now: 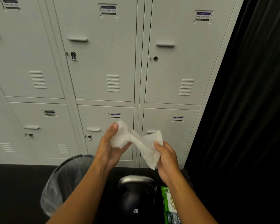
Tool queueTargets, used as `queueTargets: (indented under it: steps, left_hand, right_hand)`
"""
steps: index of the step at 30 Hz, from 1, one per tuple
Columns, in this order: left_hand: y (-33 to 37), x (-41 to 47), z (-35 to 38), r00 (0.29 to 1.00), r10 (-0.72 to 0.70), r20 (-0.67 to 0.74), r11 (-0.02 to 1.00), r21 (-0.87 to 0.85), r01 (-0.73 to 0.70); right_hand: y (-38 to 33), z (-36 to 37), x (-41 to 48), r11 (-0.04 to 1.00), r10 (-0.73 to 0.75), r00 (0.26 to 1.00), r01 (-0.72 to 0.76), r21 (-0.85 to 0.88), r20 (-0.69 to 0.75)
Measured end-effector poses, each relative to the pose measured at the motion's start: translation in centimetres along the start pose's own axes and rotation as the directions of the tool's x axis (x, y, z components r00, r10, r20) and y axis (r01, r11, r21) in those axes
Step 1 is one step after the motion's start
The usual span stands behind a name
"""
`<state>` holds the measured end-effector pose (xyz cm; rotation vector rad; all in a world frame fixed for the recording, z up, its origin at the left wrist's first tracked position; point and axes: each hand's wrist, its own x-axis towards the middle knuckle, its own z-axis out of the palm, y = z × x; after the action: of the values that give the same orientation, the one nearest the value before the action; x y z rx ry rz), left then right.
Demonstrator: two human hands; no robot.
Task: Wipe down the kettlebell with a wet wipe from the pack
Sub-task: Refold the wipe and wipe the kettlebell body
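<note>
Wipe (137, 143) stretched between left hand (111, 143) & right hand (166, 156), fingers of both pinched on its ends, prob. to unfold before wiping. Kettlebell (136, 194) on floor below, untouched; pack (170, 206) just beside.

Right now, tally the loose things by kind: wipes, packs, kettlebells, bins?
Wipe: 1, stretched between the left hand and right hand
Pack: 1, green
Kettlebell: 1, black
Bin: 1, with a clear liner
Total: 4
</note>
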<state>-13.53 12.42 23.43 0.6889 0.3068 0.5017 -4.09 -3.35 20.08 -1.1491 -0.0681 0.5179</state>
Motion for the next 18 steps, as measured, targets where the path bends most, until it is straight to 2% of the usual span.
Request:
queueTargets:
  steps: [1, 3, 6, 8, 10, 12, 16, 18]
  left_hand:
    - [-0.5, -0.2, -0.1, 0.999, -0.014, 0.029, 1.0, 0.02, 0.014]
    - [-1.9, -0.5, 0.0, 1.0, -0.013, 0.024, 0.977, 0.215, 0.008]
    - [-3.3, -0.5, 0.2, 0.996, 0.081, 0.026, 0.826, 0.558, -0.081]
    - [-3.2, -0.2, -0.1, 0.983, 0.152, 0.105, 0.686, 0.704, -0.181]
    - [-2.9, 0.2, -0.3, 0.968, 0.167, 0.187, 0.463, 0.852, -0.244]
    - [-2.7, 0.6, -0.5, 0.969, 0.149, 0.198, 0.249, 0.941, -0.231]
    - [-2.6, 1.6, -1.2, 0.967, 0.132, 0.219, -0.039, 0.976, -0.216]
    - [-2.8, 1.9, -1.8, 0.968, 0.112, 0.224, -0.102, 0.972, -0.213]
  right_hand:
    - [0.3, 0.2, -0.2, 1.0, 0.009, 1.0, -0.009, 0.019, 0.023]
    - [0.7, 0.7, -0.5, 0.999, 0.023, 0.998, -0.026, 0.045, 0.065]
    - [1.2, 1.3, -0.6, 0.999, 0.026, 0.996, -0.029, 0.028, 0.09]
    - [1.1, 1.5, -0.6, 1.0, 0.021, 0.995, -0.021, -0.005, 0.097]
    - [1.0, 1.4, -0.7, 0.999, 0.009, 0.995, -0.004, -0.051, 0.102]
    - [1.2, 1.3, -0.9, 0.992, -0.007, 0.995, 0.019, -0.127, 0.097]
    - [4.4, 0.0, -0.8, 0.896, -0.054, 0.997, 0.07, -0.438, 0.05]
    - [6.8, -1.4, -0.7, 0.793, -0.085, 0.993, 0.118, -0.598, 0.083]
